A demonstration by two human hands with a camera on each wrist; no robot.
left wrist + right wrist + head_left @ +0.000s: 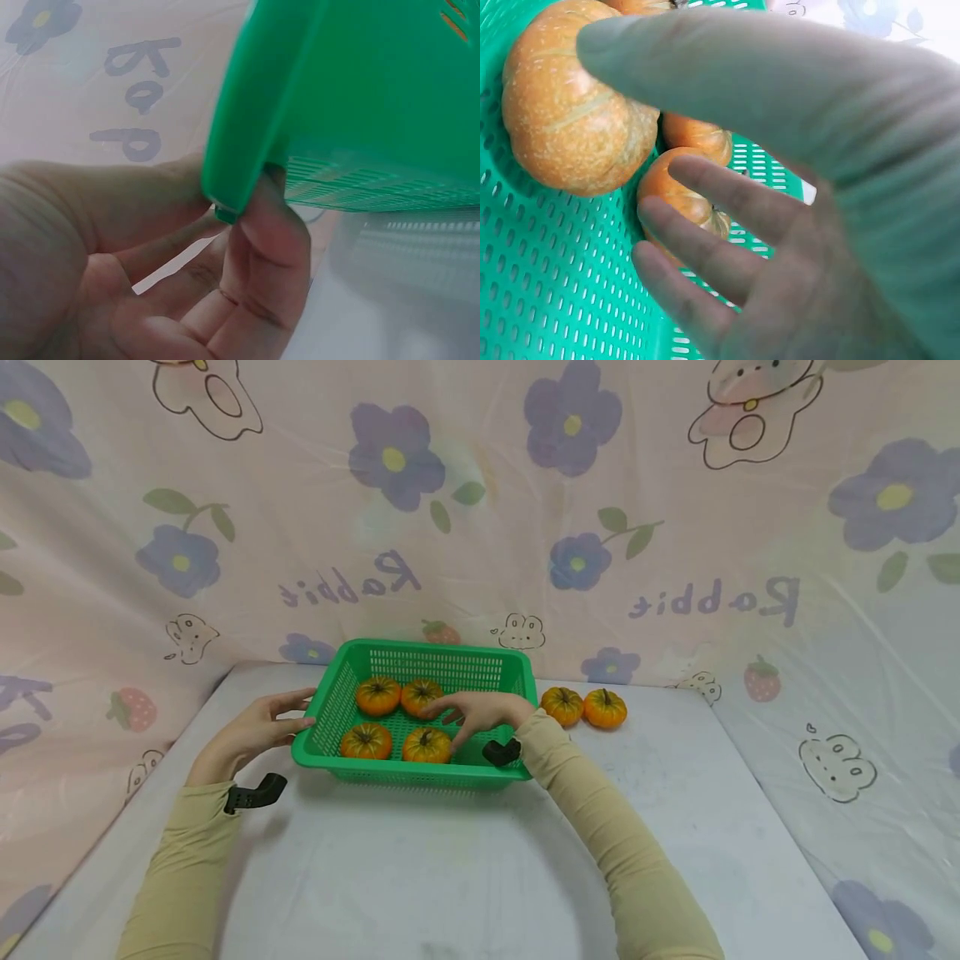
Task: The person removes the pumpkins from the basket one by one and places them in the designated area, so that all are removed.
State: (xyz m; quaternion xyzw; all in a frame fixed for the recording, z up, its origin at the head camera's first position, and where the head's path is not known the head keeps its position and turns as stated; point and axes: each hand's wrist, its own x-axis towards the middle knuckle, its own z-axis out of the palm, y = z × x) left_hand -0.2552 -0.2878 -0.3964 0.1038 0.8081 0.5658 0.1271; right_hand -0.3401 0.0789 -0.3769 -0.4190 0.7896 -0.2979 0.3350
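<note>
A green plastic basket [465,772] with slotted walls sits on the table. Several small orange pumpkins lie inside: front left [366,741], front right [426,746], back left [378,696] and back right [418,695]. At the basket's left end, my left hand [255,731] pinches the rim [251,112] between thumb and curled fingers. My right hand [483,708] reaches in over the right side, fingers spread and loosely bent. In the right wrist view its thumb overlaps the nearest pumpkin [570,127], while the other fingers extend toward another pumpkin [671,187].
Two more pumpkins, one [561,706] beside the other [604,708], lie on the table just right of the basket. A printed curtain [480,527] hangs behind and along both sides of the white table [420,877].
</note>
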